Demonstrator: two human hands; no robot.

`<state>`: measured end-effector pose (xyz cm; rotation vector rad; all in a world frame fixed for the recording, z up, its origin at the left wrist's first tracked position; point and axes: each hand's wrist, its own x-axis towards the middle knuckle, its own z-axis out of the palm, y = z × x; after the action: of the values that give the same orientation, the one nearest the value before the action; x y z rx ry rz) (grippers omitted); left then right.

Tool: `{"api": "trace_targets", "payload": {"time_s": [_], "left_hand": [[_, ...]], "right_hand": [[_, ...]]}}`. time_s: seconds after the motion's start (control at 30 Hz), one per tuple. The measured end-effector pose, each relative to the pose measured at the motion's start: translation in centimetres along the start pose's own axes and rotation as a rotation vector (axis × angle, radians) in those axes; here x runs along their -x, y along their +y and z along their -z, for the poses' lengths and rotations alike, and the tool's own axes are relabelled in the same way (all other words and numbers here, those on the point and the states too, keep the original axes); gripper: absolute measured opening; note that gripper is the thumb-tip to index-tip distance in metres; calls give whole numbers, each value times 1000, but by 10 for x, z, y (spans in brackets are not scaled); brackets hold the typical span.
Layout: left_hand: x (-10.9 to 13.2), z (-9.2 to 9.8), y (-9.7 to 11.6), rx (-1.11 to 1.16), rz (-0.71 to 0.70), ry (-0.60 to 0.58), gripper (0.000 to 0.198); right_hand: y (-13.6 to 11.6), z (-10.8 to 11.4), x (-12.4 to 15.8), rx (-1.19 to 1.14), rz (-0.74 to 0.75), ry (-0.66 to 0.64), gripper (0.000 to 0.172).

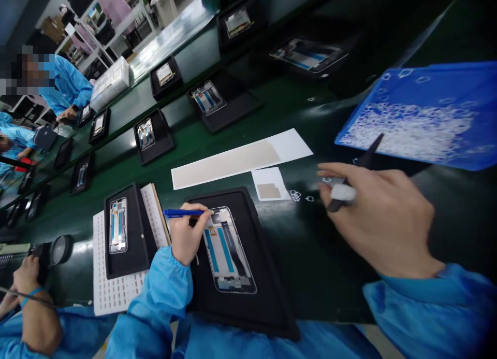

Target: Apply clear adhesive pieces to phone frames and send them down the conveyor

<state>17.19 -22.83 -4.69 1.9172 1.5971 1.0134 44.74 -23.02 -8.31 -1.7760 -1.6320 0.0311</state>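
Observation:
My left hand point(187, 237) is closed on a slim blue pen-shaped tool point(180, 212), with its fingertips at the top edge of an open phone frame point(231, 255). The frame has blue strips inside and rests in a black foam tray point(267, 291) in front of me. In my closed right hand point(384, 219) are dark tweezers point(370, 149), with a whitish wrap near the fingers. They point up and away, over the table beside a blue sheet point(419, 84) heaped with small white outline-shaped pieces point(411, 131). Several loose pieces point(297, 196) lie left of this hand.
Two pale backing sheets point(233, 159) point(272, 185) lie beyond the tray. On the left, another phone tray point(134, 255) overlaps a dotted white sheet point(103, 291). Farther trays with phone parts point(145, 133) line the green table. A co-worker's arm point(39, 317) is at lower left; others sit farther back.

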Motion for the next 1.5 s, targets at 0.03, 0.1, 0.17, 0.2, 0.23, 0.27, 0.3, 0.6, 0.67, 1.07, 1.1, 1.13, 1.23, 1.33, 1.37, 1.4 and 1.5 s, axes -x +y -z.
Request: {"api": "trace_targets", "payload": {"time_s": [0.03, 0.1, 0.17, 0.2, 0.23, 0.27, 0.3, 0.6, 0.67, 1.07, 1.1, 1.13, 1.23, 1.33, 1.37, 1.4, 1.5], "left_hand": [[-2, -1, -1, -17, -8, -17, 11], [-6, -3, -2, -44, -20, -54, 12], [-8, -5, -3, -65, -33, -83, 12], [-8, -6, -3, -73, -42, -91, 12], [-9, -6, -4, -80, -53, -96, 12], [-9, -7, -4, -87, -64, -101, 12], [-9, -8, -5, -95, -76, -106, 11], [-12, -11, -2, -227, -180, -112, 15], [-11, -11, 0, -266, -218, -122, 16], [-14, -11, -4, -60, -75, -11, 17], [-14, -7, -4, -8, -68, 41, 15], [-12, -4, -4, 17, -81, 76, 14], [-4, 5, -4, -118, -216, -23, 21], [7, 7, -8, -450, -341, -214, 30], [9, 6, -10, -537, -360, -257, 32], [11, 4, -12, -599, -369, -290, 34], [13, 1, -17, -693, -378, -352, 35]], "right_hand": [[-12, -3, 2, -85, 54, -1, 30], [-39, -13, 5, -283, 162, -100, 27], [-59, -25, 7, -421, 229, -247, 26], [-66, -32, 7, -450, 243, -312, 26], [-70, -38, 7, -453, 250, -354, 26], [-73, -42, 8, -444, 254, -370, 26], [-73, -46, 8, -435, 262, -368, 26], [-69, -50, 14, -433, 264, -345, 28], [-70, -51, 14, -434, 261, -338, 30], [-75, -51, 16, -431, 264, -317, 22], [-75, -52, 16, -433, 263, -326, 22], [-74, -52, 16, -432, 261, -335, 22], [-72, -51, 17, -431, 263, -347, 23], [-70, -51, 18, -436, 285, -348, 24], [-70, -52, 19, -435, 292, -348, 24], [-70, -53, 19, -433, 294, -345, 24], [-72, -55, 19, -430, 273, -342, 23]]}}
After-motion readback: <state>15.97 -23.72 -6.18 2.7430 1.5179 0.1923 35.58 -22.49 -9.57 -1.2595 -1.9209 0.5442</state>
